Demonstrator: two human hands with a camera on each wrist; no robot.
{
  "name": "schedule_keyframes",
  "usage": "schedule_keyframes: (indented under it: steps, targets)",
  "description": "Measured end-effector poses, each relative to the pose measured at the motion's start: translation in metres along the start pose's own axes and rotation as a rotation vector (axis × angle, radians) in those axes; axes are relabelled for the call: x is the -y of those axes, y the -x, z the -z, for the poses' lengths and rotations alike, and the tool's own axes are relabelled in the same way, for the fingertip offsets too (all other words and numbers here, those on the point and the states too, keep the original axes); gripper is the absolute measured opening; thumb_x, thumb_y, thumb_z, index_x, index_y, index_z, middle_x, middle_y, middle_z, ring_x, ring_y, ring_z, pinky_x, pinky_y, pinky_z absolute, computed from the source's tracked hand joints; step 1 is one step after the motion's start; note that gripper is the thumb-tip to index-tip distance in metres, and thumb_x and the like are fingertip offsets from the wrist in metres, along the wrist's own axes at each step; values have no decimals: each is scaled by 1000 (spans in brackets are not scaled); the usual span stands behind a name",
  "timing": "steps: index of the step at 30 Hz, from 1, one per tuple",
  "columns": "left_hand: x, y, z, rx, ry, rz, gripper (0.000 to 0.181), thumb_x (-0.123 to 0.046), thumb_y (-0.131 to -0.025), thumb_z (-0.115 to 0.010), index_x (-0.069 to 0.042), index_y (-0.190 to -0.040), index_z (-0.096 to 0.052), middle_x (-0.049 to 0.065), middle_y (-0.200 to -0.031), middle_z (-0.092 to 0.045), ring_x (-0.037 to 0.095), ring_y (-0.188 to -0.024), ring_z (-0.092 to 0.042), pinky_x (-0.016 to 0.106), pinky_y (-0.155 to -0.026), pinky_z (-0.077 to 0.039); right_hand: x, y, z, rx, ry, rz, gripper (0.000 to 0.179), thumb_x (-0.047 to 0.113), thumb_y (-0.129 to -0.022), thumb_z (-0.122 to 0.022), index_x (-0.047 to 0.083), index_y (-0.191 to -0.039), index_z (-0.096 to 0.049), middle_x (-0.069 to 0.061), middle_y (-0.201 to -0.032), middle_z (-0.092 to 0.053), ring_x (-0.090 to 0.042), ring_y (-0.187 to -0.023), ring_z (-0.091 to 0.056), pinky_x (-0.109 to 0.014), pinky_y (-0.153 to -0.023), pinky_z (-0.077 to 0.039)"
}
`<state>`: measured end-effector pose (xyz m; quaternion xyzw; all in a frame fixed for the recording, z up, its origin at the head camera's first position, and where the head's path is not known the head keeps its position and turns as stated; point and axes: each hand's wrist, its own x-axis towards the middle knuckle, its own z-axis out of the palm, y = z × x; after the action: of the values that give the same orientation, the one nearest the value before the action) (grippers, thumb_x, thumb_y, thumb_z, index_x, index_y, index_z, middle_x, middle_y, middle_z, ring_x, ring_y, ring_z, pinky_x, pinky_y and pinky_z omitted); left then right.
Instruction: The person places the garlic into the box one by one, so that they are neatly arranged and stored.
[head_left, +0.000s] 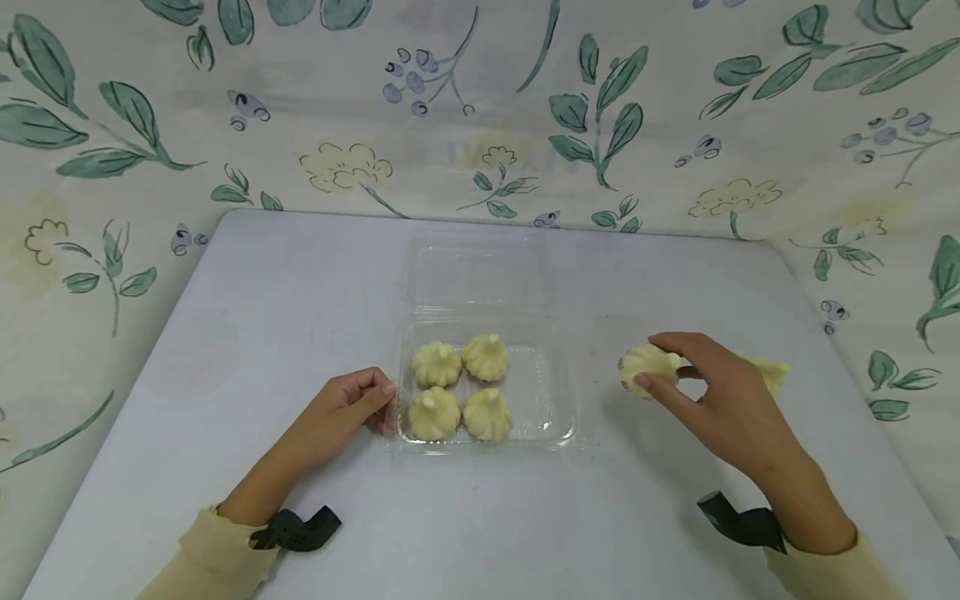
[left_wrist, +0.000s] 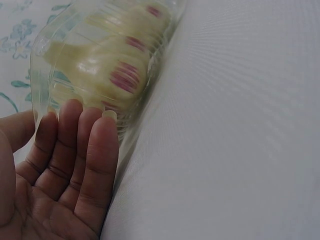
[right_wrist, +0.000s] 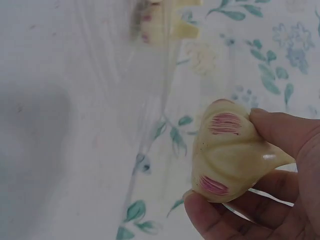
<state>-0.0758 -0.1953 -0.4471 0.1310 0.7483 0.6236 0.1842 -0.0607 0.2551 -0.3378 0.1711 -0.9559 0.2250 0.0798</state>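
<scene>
My right hand (head_left: 720,400) pinches a pale garlic bulb (head_left: 647,371) above the table, right of a clear plastic clamshell container (head_left: 543,400). Its purple streaks and pointed stem show on the garlic bulb (right_wrist: 230,155) in the right wrist view. At the container's left edge, my left hand (head_left: 352,404) holds the rim between thumb and fingers; the fingertips (left_wrist: 100,130) meet the outer wall in the left wrist view. Several garlic bulbs (head_left: 487,414) sit in rows in the container's left part. Partly hidden behind my right hand lies another garlic bulb (head_left: 772,375).
The container's hinged lid (head_left: 480,275) lies open toward the back of the white table (head_left: 300,300). Floral cloth (head_left: 450,167) hangs behind and beside the table. Each wrist wears a black camera mount (head_left: 300,530).
</scene>
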Motion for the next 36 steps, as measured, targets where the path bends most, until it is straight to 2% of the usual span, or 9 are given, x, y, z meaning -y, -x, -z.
schedule_keyframes:
  steps: [4, 11, 19, 24, 27, 32, 36]
  targets:
    - [0, 0, 0, -3, -2, 4, 26, -19, -111, -55, 1, -96, -62, 13, -87, -64, 22, -78, -67, 35, -72, -61, 12, -15, -4, 6, -21, 69, 49, 16, -88, -87, 8, -132, -67, -4, -127, -69, -19, -103, -69, -37, -78, -62]
    - [0, -1, 1, -2, -3, 5, 26, -19, -111, -55, 1, -96, -62, 13, -87, -63, 22, -78, -67, 35, -72, -61, 29, -40, -19, 71, -56, 136, 46, 21, -92, -84, 6, -132, -66, -6, -129, -68, -18, -95, -67, -40, -76, -61]
    - [2, -2, 2, -1, 1, 3, 26, -19, -111, -55, 1, -96, -62, 14, -87, -63, 22, -78, -67, 36, -71, -61, 38, -65, -44, 152, -111, 148, 47, 24, -94, -82, 4, -133, -65, -7, -125, -68, -20, -98, -65, -40, -81, -59]
    - [2, -2, 2, 3, 9, 1, 26, -18, -111, -55, 1, -95, -62, 14, -87, -63, 22, -79, -67, 36, -72, -62, 41, -75, -57, 212, -104, 138, 49, 28, -94, -82, 4, -134, -64, -7, -125, -68, -20, -99, -63, -40, -84, -57]
    - [1, -2, 2, 1, 7, 4, 26, -18, -111, -55, 1, -95, -62, 14, -88, -63, 22, -79, -67, 36, -72, -62, 41, -79, -64, 244, -96, 139, 51, 29, -94, -82, 5, -135, -64, -8, -129, -67, -21, -104, -63, -42, -91, -56]
    - [-1, -1, 1, -6, 2, 9, 25, -18, -111, -55, 1, -95, -62, 14, -87, -62, 23, -78, -68, 36, -73, -62, 40, -83, -76, 280, -59, 179, 52, 30, -95, -81, 4, -136, -63, -11, -137, -64, -28, -126, -60, -47, -107, -50]
    - [0, -1, 1, -8, 6, 9, 25, -17, -111, -55, 1, -94, -61, 14, -86, -62, 23, -77, -68, 36, -72, -62, 41, -84, -82, 258, 8, 240, 51, 28, -94, -82, 2, -134, -64, -14, -137, -63, -32, -130, -58, -47, -108, -50]
